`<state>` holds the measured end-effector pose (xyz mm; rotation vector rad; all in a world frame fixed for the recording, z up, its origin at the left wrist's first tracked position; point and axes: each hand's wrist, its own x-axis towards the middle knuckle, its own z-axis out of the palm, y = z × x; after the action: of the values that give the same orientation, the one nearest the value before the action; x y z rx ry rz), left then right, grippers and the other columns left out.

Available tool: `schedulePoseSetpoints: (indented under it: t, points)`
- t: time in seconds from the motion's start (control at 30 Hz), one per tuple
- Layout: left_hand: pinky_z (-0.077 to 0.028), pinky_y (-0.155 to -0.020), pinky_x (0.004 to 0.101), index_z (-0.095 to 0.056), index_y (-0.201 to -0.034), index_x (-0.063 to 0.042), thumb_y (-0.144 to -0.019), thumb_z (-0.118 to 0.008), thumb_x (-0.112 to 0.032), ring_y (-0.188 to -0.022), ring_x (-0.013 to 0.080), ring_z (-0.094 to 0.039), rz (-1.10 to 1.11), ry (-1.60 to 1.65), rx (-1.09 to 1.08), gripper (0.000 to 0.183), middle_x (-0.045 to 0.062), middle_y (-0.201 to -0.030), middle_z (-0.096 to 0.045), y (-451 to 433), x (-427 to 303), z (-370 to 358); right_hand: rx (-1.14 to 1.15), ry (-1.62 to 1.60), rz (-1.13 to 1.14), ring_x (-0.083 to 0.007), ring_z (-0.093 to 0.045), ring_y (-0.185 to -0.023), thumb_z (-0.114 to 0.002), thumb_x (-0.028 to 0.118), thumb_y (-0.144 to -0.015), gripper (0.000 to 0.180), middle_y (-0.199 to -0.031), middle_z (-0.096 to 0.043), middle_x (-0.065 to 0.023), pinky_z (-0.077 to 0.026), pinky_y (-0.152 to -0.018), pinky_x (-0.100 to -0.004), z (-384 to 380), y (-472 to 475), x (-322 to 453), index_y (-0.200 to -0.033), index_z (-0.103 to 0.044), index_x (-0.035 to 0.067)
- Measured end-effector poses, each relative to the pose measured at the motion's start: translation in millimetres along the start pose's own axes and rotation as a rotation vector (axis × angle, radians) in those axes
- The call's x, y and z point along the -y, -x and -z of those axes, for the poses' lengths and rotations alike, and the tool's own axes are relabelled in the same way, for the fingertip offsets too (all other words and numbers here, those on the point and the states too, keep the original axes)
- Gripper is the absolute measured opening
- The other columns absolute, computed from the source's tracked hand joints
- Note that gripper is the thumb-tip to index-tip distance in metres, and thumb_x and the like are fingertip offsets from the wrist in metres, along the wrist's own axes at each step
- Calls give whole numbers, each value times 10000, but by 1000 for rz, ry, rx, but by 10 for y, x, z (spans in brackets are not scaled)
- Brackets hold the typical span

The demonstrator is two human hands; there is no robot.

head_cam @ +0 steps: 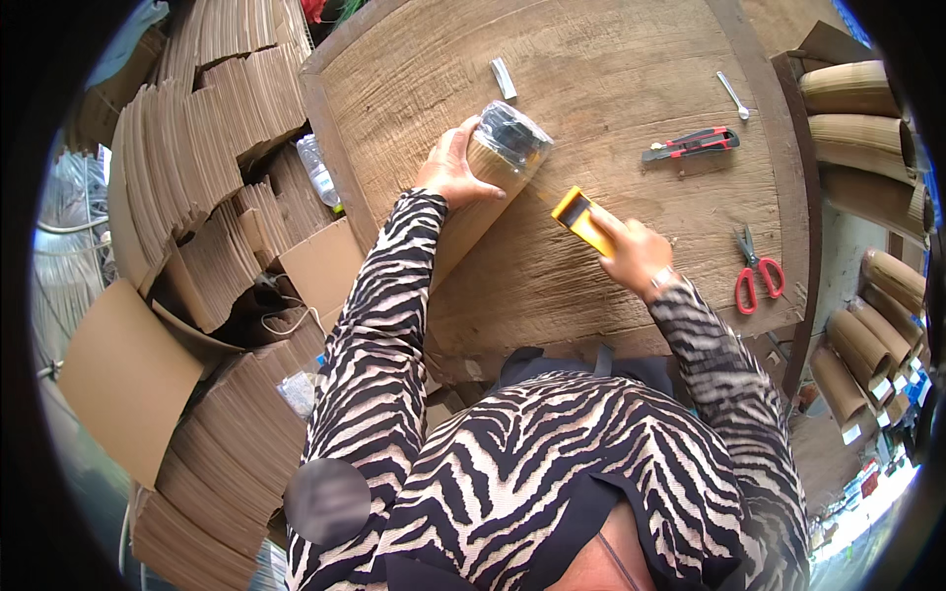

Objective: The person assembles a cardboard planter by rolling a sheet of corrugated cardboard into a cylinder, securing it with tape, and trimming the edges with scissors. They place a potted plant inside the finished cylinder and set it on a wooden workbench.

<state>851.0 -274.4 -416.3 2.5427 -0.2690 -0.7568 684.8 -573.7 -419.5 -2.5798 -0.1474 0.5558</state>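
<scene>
My left hand [457,166] grips a long cardboard package [473,210] near its far end, thumb on the near side and fingers over the far side. Clear plastic film [514,133] wraps that end, and something dark shows through it. The package lies slantwise on the wooden table, its near end partly hidden by my sleeve. To the right, my right hand [639,251] holds a yellow handheld tool [584,221] with a dark insert, perhaps a tape dispenser. The tool is just apart from the package, over the tabletop.
On the wooden table [591,303] lie a red-and-black utility knife [691,144], red-handled scissors [757,275], a small white spoon [733,96] and a pale strip [503,78]. Stacked cardboard [177,155] and a plastic bottle [319,173] stand left. Rolled cardboard pieces [850,89] fill the right.
</scene>
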Motion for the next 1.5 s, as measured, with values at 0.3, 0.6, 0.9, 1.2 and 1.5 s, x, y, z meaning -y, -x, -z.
schedulePoseSetpoints:
  t: [0.3, 0.6, 0.9, 1.2, 1.5]
  points:
    - [-358, -1133, 390, -287, -1501, -80, -528, -947, -307, -1354, 298, -435, -8, 171, 222, 1197, 175, -1429, -465, -186, -109, 236, -141, -155, 7, -325, -670, -775, -741, 255, -725, 594, -876, -640, -99, -554, -663, -432, -199, -460, 122, -1300, -613, 338]
    - [-241, -1189, 387, -238, -1532, -15, -624, -914, -268, -1412, 266, -344, -136, 920, 828, 1161, 162, -1502, -396, 325, -664, -1318, -168, -175, -147, -306, -602, -694, -767, 139, -622, 718, -791, -540, -107, -524, -651, -397, 134, 1838, -337, -1320, -631, 237]
    - [-357, -1120, 480, -250, -1515, -44, -664, -855, -389, -1376, 414, -358, -325, -199, -148, 1100, 231, -1521, -290, 860, -755, -1085, -348, -202, 6, -278, -623, -663, -809, 223, -651, 731, -820, -545, -76, -535, -581, -389, 229, 854, 351, -1338, -589, 339]
    - [-413, -1098, 421, -326, -1496, -211, -524, -943, -401, -1329, 327, -454, 26, 51, -24, 1167, 117, -1461, -416, 820, -946, -902, -230, -173, 52, -261, -605, -626, -796, 193, -630, 712, -748, -537, -63, -509, -557, -382, 1113, 1503, 331, -1315, -626, 285]
    - [-345, -1148, 386, -283, -1520, -60, -540, -935, -270, -1377, 280, -419, -120, 515, 250, 1196, 183, -1456, -447, 355, -356, -761, -199, -82, 11, -280, -630, -667, -776, 201, -678, 694, -791, -561, -72, -536, -590, -389, 313, 1378, -260, -1335, -597, 337]
